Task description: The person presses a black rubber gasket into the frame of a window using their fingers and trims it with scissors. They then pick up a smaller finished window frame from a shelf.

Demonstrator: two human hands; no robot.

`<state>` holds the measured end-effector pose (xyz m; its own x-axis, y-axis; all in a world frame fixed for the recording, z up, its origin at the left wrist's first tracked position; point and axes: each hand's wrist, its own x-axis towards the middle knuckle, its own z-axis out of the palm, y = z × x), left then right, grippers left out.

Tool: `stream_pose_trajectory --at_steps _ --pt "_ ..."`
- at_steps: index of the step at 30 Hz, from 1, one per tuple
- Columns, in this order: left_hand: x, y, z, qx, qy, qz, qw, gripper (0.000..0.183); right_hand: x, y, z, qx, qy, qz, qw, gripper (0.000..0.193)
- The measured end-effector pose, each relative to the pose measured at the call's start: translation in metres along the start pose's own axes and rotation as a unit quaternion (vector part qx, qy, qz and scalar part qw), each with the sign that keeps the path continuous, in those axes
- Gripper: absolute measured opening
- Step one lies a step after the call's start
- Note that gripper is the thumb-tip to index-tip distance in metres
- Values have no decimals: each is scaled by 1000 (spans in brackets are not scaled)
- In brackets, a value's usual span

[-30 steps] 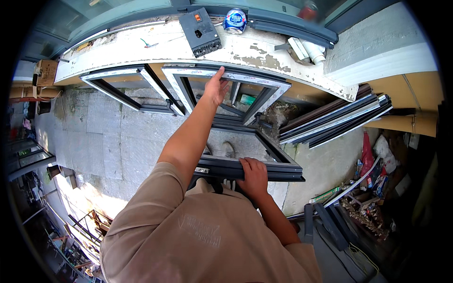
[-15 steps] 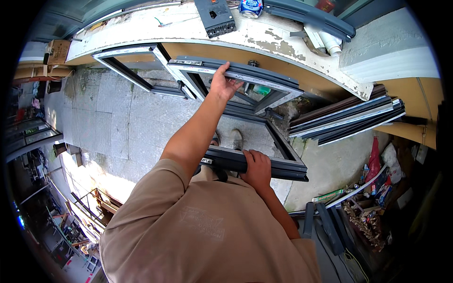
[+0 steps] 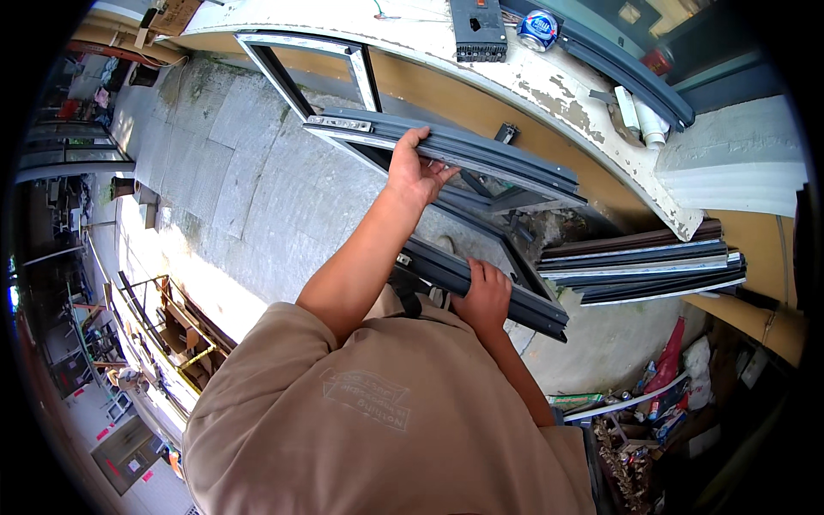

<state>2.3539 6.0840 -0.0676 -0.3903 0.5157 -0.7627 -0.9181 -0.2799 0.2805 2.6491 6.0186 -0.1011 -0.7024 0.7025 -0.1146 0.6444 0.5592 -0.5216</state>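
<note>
My left hand is closed around the top rail of a grey metal window frame, thumb on top and fingers curled underneath. The frame stands tilted in front of the low wall, a metal hinge-like fitting at its left end. Close to my body, my right hand grips the upper rail of a second, darker window frame. Its lower part reaches away from me beneath the first frame. Another window frame with pale faces leans against the wall at the far left.
A peeling white ledge runs behind the frames, bearing a black box-shaped device, a blue can and white rolls. Dark metal profiles are stacked at the right. Mixed scrap lies at the lower right.
My view has turned, shifting the scene. The frame in my left hand has tipped, showing more of its top edge and less of its white face. Both hands keep their grips.
</note>
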Motion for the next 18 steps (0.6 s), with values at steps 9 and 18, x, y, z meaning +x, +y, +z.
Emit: stream_pose_trajectory --at_steps 9,18 --pt "-93 103 35 -50 -80 114 989 64 7 6 -1 -13 -6 -13 1000 72" --pt "-173 203 4 -136 -120 181 967 69 27 7 -12 -47 -25 -14 998 77"
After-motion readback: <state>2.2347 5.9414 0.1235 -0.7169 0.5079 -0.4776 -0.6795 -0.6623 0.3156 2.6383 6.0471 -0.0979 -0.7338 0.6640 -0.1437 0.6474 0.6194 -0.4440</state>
